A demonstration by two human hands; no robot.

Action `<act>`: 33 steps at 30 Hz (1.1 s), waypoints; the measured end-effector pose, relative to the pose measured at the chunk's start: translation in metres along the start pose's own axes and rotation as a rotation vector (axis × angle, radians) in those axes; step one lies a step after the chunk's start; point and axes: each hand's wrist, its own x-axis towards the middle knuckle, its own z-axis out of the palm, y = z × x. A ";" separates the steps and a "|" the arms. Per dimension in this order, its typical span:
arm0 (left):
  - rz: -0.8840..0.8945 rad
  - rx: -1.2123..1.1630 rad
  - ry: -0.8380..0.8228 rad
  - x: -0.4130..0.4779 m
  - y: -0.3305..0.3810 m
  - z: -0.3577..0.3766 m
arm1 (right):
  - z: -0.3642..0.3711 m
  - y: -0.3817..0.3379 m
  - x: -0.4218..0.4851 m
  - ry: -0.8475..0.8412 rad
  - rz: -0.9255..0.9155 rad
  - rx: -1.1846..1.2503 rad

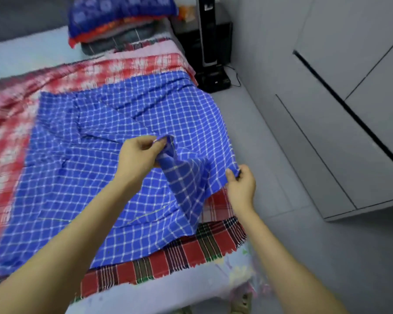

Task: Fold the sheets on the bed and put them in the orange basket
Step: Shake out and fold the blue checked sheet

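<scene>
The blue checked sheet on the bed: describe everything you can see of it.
The blue woven cloth sheet with thin white checks lies mostly spread and creased on the bed, over a red plaid sheet and a red-and-white patterned sheet. It is not yet folded up. Its near right corner is lifted: the left hand pinches a bunched bit of edge, the right hand pinches the edge further right, and the cloth sags between them.

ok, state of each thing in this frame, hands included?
blue checked sheet: spread on bed, right edge lifted
left hand: pinches a raised fold of it
right hand: pinches its edge
red plaid sheet: flat beneath the blue one
red-and-white sheet: spread, unfolded
blue pillow: stacked on folded cloths
</scene>
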 end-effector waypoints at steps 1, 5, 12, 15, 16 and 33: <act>0.046 -0.025 0.046 0.001 0.021 -0.023 | 0.005 -0.025 -0.008 -0.034 -0.041 0.005; 0.262 -0.028 0.502 0.005 0.112 -0.153 | 0.025 -0.137 -0.044 -0.072 -0.198 0.011; 0.584 0.747 0.288 -0.051 0.169 -0.217 | 0.062 -0.282 -0.143 -0.215 -0.478 0.129; 0.621 0.632 0.273 -0.070 0.159 -0.220 | 0.072 -0.314 -0.186 -0.271 -0.493 0.171; 0.622 0.581 0.241 -0.073 0.158 -0.220 | 0.073 -0.323 -0.196 -0.299 -0.493 0.183; 0.651 0.644 0.353 -0.119 0.170 -0.253 | 0.082 -0.385 -0.252 -0.500 -0.405 0.302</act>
